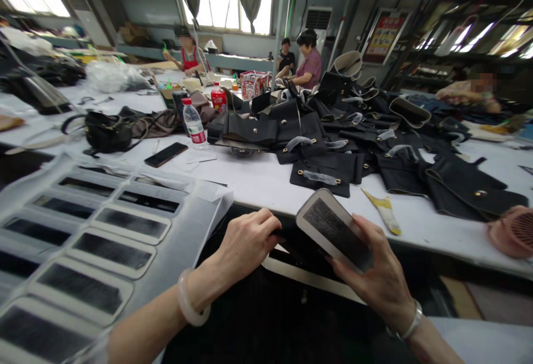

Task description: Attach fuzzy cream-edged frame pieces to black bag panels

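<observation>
My right hand grips a rounded rectangular panel by its lower right side, thumb and fingers on opposite edges. The panel has a pale grey border and a dark rough strip in its middle, and it is tilted. To its left, my left hand is closed in a pinch, with a bit of something dark at the fingertips that I cannot make out. Below both hands lies black material with a pale edge band. Similar panels lie in rows on a translucent sheet at the left.
Black leather bag pieces with wrapped handles are heaped across the white table. A phone, a water bottle, a yellow-handled tool and a pink fan stand or lie about. Several people sit farther back.
</observation>
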The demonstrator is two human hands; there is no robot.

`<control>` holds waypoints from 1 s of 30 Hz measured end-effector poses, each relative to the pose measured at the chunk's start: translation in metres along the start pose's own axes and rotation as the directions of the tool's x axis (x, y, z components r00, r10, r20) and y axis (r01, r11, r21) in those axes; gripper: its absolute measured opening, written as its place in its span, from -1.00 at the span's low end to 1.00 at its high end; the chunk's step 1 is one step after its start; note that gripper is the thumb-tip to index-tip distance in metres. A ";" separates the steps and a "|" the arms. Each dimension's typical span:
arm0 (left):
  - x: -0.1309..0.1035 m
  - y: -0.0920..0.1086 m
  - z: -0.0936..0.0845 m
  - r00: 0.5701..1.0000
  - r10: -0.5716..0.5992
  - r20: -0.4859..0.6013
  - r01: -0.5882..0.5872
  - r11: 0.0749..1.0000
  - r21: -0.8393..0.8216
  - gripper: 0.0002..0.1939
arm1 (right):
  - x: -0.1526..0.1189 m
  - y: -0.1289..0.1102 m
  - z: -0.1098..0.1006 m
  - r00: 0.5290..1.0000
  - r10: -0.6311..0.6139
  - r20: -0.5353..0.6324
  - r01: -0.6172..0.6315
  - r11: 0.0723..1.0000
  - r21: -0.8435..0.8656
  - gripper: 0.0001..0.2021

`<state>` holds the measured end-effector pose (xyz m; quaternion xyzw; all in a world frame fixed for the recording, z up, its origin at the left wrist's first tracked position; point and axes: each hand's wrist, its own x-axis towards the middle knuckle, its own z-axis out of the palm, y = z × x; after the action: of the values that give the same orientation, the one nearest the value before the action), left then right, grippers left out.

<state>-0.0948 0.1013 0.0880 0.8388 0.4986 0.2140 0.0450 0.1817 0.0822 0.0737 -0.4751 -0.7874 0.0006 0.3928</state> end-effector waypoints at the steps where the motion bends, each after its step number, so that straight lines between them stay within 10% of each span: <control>1: -0.001 0.001 0.006 0.999 -0.009 0.043 0.010 0.999 -0.030 -0.94 | -0.002 0.001 -0.001 1.000 -0.003 -0.002 0.002 0.999 -0.044 -0.27; 8: -0.009 0.001 0.053 0.979 -0.027 0.202 0.059 0.986 -0.154 -0.86 | -0.020 0.013 0.001 0.991 -0.052 0.126 0.073 0.983 -0.171 -0.33; 16: -0.029 -0.007 0.056 0.979 -0.204 0.004 0.195 0.930 -0.312 -0.68 | -0.017 0.019 0.011 0.983 -0.105 0.152 0.139 0.961 -0.238 -0.34; 23: -0.059 -0.018 0.071 0.865 -0.501 0.041 0.368 0.576 -0.730 -0.76 | -0.019 0.020 0.013 0.977 -0.135 0.166 0.182 0.933 -0.311 -0.34; 30: -0.065 -0.015 0.110 0.684 -0.640 0.349 0.441 -0.018 -0.897 -0.57 | -0.023 0.024 0.022 0.949 -0.175 0.261 0.230 0.952 -0.202 -0.35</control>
<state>-0.0895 0.0680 -0.0361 0.3453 0.5484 0.4996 0.5749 0.1915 0.0869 0.0350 -0.4298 -0.8686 -0.0736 0.2352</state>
